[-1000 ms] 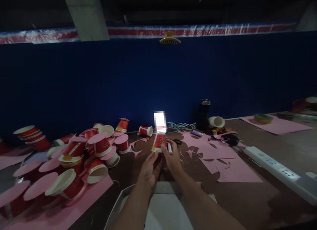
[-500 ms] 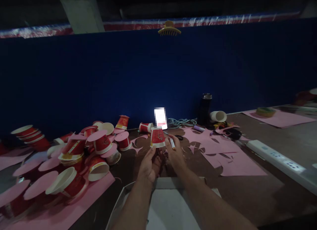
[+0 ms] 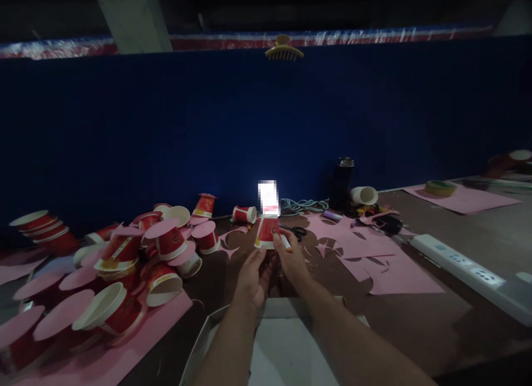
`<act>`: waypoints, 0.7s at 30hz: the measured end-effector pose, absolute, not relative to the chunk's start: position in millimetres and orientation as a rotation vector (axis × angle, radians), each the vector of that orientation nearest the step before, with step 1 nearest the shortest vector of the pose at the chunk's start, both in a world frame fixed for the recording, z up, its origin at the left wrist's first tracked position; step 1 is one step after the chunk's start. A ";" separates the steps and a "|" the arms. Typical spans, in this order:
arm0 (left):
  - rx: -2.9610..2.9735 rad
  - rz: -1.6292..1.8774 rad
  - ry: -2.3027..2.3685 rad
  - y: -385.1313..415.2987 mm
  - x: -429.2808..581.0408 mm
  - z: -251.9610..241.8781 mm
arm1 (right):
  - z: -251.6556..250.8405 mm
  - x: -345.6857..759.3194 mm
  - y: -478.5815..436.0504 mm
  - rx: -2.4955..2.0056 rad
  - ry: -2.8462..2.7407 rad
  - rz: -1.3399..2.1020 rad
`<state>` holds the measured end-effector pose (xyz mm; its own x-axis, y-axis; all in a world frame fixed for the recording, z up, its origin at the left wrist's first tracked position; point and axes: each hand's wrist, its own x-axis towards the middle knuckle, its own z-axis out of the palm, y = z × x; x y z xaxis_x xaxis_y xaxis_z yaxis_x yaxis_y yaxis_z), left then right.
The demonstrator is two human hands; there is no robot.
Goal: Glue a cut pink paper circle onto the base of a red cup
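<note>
A red paper cup (image 3: 266, 232) stands upside down in front of me, gripped at its rim from below by both my hands. My left hand (image 3: 250, 277) pinches its left side with the fingers curled. My right hand (image 3: 290, 260) holds the right side of the cup and also clamps a white glue stick (image 3: 286, 242) with an orange tip between its fingers. A lit phone (image 3: 267, 197) glows just behind the cup.
A pile of red cups (image 3: 124, 258) with pink paper discs lies at the left on pink paper (image 3: 103, 358). Cut pink sheets (image 3: 366, 253), scissors (image 3: 297, 231), a black flask (image 3: 341, 183), a white power strip (image 3: 461, 261), a tape roll (image 3: 439, 187) and a white box (image 3: 282, 347) surround me.
The cup has been lifted and lowered slightly and turned a little in my fingers. Both hands stay on it, and the view has tilted a bit.
</note>
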<state>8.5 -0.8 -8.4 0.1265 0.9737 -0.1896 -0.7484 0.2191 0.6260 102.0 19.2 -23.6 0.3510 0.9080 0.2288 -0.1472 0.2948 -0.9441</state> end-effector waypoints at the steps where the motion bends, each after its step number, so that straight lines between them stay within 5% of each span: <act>1: 0.447 1.312 0.635 -1.1 9.6 -9.2 | -23.8 101.7 19.4 -1.022 -0.934 0.851; 9: 0.476 1.302 0.640 -1.1 14.5 -10.2 | -24.2 102.5 21.5 -1.037 -0.965 0.825; 21: 0.352 1.393 0.615 8.6 5.7 -11.5 | 0.2 101.8 -12.9 -1.055 -1.326 0.306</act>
<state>5.7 8.6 -11.5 0.0585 0.9791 -0.1947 -0.8033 0.1620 0.5731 101.8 -12.9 0.2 0.2816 0.7185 0.6360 0.3672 0.5317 -0.7632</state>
